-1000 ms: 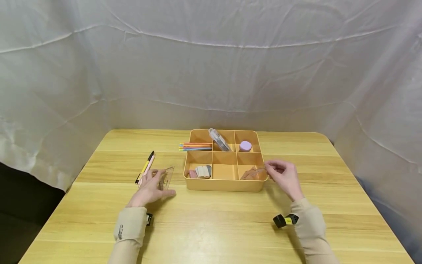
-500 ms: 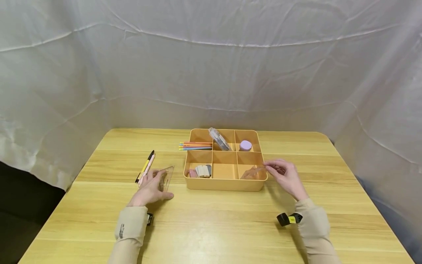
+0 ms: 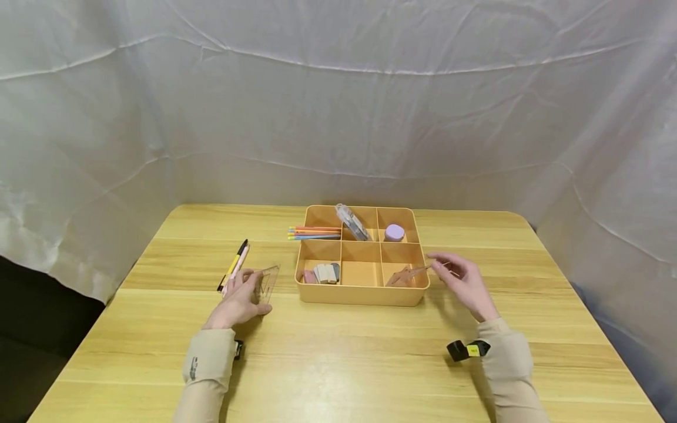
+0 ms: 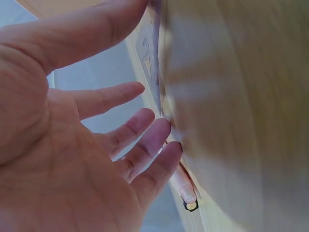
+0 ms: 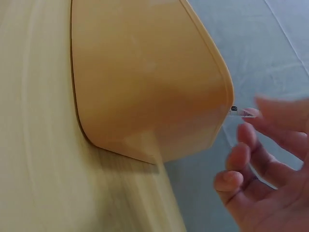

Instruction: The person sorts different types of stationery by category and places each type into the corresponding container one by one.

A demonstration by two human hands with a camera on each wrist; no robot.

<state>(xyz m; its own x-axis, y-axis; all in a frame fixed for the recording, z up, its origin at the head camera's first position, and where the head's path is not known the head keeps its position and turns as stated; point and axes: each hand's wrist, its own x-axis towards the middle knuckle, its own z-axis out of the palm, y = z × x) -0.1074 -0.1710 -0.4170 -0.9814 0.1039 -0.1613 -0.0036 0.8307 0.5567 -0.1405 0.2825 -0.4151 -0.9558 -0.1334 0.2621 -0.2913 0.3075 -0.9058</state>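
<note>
My left hand (image 3: pixel 238 299) lies low over the table, fingers extended and thumb apart, beside a clear set square (image 3: pixel 270 281). In the left wrist view the set square (image 4: pixel 150 53) lies flat beyond the fingers; whether they touch it is unclear. Just off the right rim of an orange divided tray (image 3: pixel 365 295) is my right hand (image 3: pixel 465 285), its fingers loosely bent and parted. A clear ruler (image 3: pixel 420 270) leans out of the front right compartment over the rim. Its marked end, the ruler tip (image 5: pixel 239 112), reaches the index fingertip, with the thumb blurred and slightly off it.
Erasers (image 3: pixel 325 273) sit in the front left compartment. Colored pencils (image 3: pixel 314 233) stick out of the back left one. A clear plastic case (image 3: pixel 351 222) leans in the back middle, a lilac round item (image 3: pixel 394 232) at back right. A yellow-black pen (image 3: pixel 233 265) and pink pen (image 3: pixel 240 261) lie left.
My right hand has shifted slightly right, and its thumb and fingers have spread from the ruler's end. The left thumb has drawn in a little toward the fingers.
</note>
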